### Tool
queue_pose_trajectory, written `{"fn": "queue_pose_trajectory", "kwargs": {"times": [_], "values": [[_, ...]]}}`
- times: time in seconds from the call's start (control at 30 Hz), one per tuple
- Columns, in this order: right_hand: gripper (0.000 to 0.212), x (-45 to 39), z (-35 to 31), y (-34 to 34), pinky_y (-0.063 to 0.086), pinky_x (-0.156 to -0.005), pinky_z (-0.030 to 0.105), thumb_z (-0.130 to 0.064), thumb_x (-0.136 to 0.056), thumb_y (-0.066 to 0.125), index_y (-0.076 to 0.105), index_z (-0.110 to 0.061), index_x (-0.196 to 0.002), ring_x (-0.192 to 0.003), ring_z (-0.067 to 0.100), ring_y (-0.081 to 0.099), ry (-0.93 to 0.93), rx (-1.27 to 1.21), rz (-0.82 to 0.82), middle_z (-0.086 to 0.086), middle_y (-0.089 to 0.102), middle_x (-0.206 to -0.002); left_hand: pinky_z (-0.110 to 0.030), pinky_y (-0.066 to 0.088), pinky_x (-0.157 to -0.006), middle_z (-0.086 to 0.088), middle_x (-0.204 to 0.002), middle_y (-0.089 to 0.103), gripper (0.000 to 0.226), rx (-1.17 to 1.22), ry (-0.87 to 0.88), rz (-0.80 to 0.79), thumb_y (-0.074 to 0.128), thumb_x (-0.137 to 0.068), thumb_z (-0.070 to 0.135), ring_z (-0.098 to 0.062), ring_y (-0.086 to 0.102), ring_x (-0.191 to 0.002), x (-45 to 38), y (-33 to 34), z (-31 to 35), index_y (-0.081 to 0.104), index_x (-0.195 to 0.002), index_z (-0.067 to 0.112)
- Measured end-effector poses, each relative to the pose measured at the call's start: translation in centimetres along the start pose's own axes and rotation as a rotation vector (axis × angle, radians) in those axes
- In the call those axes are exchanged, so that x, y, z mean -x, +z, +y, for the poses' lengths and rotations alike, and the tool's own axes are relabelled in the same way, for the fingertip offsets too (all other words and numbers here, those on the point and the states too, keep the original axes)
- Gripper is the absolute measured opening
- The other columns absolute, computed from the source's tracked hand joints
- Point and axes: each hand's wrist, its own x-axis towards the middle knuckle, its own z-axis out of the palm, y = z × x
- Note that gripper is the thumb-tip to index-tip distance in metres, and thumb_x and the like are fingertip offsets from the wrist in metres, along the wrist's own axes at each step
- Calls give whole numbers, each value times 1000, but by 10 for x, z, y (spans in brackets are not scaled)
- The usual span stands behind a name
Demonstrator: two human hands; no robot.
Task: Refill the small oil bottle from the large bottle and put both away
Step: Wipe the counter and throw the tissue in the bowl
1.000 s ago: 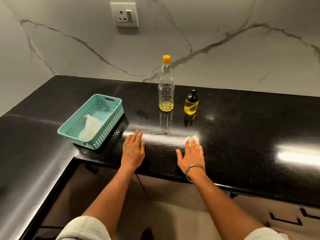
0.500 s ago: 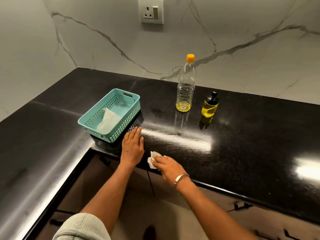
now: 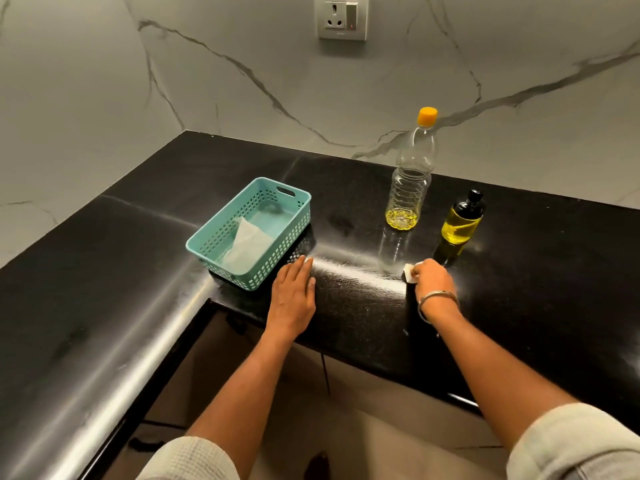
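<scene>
The large clear bottle (image 3: pixel 410 178) with an orange cap stands upright on the black counter (image 3: pixel 519 289), only a little yellow oil at its bottom. To its right stands the small oil bottle (image 3: pixel 462 220), black-capped and nearly full of yellow oil. My right hand (image 3: pixel 434 278) sits just in front of the small bottle and holds a small white tissue (image 3: pixel 410 273) against the counter. My left hand (image 3: pixel 294 289) lies flat on the counter, fingers straight, right beside the basket.
A teal perforated basket (image 3: pixel 294 199) with a white tissue inside stands to the left of the bottles. A marble wall with a socket (image 3: pixel 341 17) backs the counter. The counter turns a corner at the left; cabinet fronts lie below its front edge.
My right hand has slid the tissue across the counter, from beside my left hand to the right, ending in front of the small bottle. The left hand stayed put.
</scene>
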Motion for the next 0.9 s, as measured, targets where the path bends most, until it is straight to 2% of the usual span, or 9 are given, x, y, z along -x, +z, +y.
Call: {"fn": "queue_pose_trajectory", "kwargs": {"times": [0.07, 0.13, 0.2, 0.37, 0.47, 0.57, 0.7, 0.83, 0.9], "values": [[24, -12, -29, 9, 47, -81, 32, 0, -82, 49, 65, -3, -100, -103, 35, 60, -78, 3, -28, 18, 56, -101, -34, 15, -119, 2, -154, 32, 47, -10, 7, -8, 37, -102, 29, -20, 24, -142, -4, -1, -2, 35, -148, 21], [36, -16, -61, 19, 45, -93, 31, -1, -82, 53, 61, -7, -116, -113, 35, 56, -165, -26, -45, 18, 54, -121, -34, 16, -119, 2, -154, 32, 47, -20, 13, -7, 37, -101, 29, -19, 24, -142, -9, -3, -4, 35, -148, 21], [46, -17, -89, 26, 40, -99, 30, -2, -84, 54, 53, -8, -129, -118, 33, 52, -178, -55, -122, 15, 52, -132, -32, 14, -119, 2, -154, 32, 47, -23, 16, -2, 37, -101, 29, -19, 24, -142, -12, -4, -6, 35, -148, 21], [42, -49, -152, 49, 42, -96, 38, -24, -91, 46, 48, -3, -127, -119, 35, 53, -121, -93, -305, 22, 52, -132, -29, 11, -118, 3, -155, 31, 47, -21, 18, 5, 38, -101, 26, -18, 24, -142, -17, -7, -12, 34, -148, 22], [32, -43, -170, 52, 46, -93, 36, -19, -93, 50, 61, -1, -116, -113, 34, 56, -321, -20, -275, 20, 59, -119, -29, 10, -119, 3, -155, 30, 48, -3, 21, -3, 38, -101, 25, -17, 22, -143, -21, -6, -16, 34, -149, 21], [30, -51, -168, 56, 42, -96, 36, -18, -96, 46, 63, -4, -117, -117, 32, 50, -429, 67, -216, 15, 56, -119, -28, 10, -120, 2, -155, 30, 48, 1, 41, -3, 38, -101, 26, -18, 23, -143, -26, -6, -17, 34, -149, 21], [29, -82, -160, 49, 42, -96, 41, -11, -97, 42, 55, -1, -121, -121, 33, 41, -365, 86, -95, 14, 47, -125, -19, 0, -115, 2, -155, 31, 48, -20, 109, 16, 38, -101, 27, -17, 23, -142, -33, -10, -13, 35, -148, 20], [39, -109, -138, 33, 44, -98, 45, -2, -90, 48, 47, -4, -129, -120, 35, 38, -242, 100, -80, 13, 36, -132, -17, -5, -113, 3, -157, 27, 48, -12, 117, 5, 35, -102, 29, -17, 20, -144, -35, -8, -12, 32, -150, 22], [45, -119, -130, 33, 38, -103, 43, -1, -90, 46, 38, -5, -134, -125, 37, 34, -199, 35, -116, 16, 31, -138, -14, -9, -111, 4, -157, 26, 48, 9, 104, 0, 35, -103, 29, -16, 18, -144, -35, -8, -13, 31, -150, 23]]}}
